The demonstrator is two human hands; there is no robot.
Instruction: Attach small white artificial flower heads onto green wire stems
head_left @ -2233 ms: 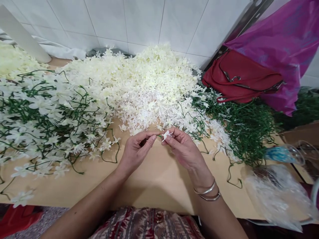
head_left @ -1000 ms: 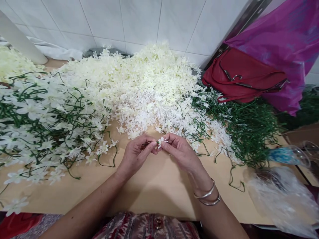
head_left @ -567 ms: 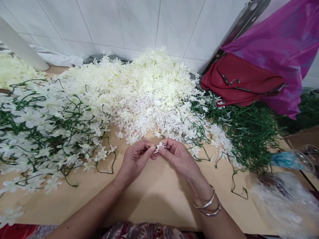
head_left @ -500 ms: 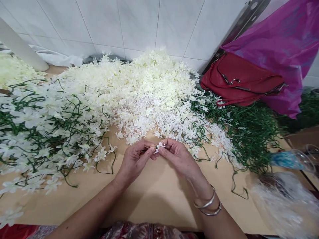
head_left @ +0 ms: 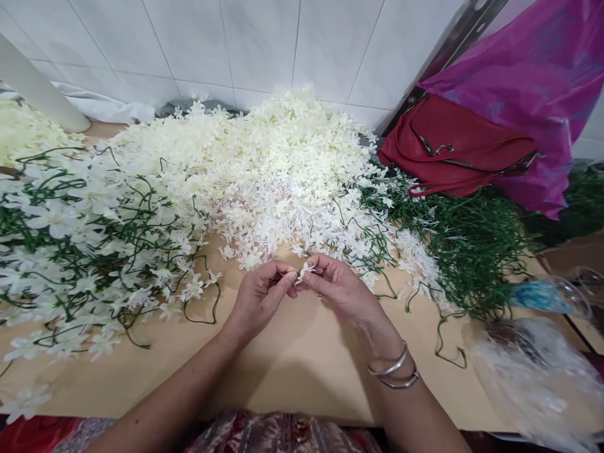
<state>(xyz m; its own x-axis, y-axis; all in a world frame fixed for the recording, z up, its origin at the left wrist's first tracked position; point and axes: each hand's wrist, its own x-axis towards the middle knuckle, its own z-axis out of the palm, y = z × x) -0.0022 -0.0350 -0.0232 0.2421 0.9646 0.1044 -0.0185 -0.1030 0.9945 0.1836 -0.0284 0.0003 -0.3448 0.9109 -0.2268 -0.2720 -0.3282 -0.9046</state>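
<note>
A small white artificial flower (head_left: pixel 304 270) is pinched between both hands, low over the table. My left hand (head_left: pixel 264 294) comes from the left, its thumb and forefinger closed at the flower's base. On the other side, my right hand (head_left: pixel 340 290) grips the petals with thumb and fingers. The fingers hide most of the flower, and any stem in them cannot be made out. Just beyond my fingertips lies a heap of loose cream petals (head_left: pixel 302 138), with thin white stamens (head_left: pixel 278 207) along its near side.
Assembled white flowers on green stems (head_left: pixel 89 251) are piled at the left. To the right lie bare green stems (head_left: pixel 481 245), a red handbag (head_left: pixel 465 145), a purple plastic bag (head_left: pixel 523 69) and a clear plastic bag (head_left: pixel 542 384). A tiled wall (head_left: pixel 259 44) stands behind.
The fingers have shifted slightly around the flower, which is now tilted more toward the right hand. Both hands stay together in nearly the same place. The view has moved a little.
</note>
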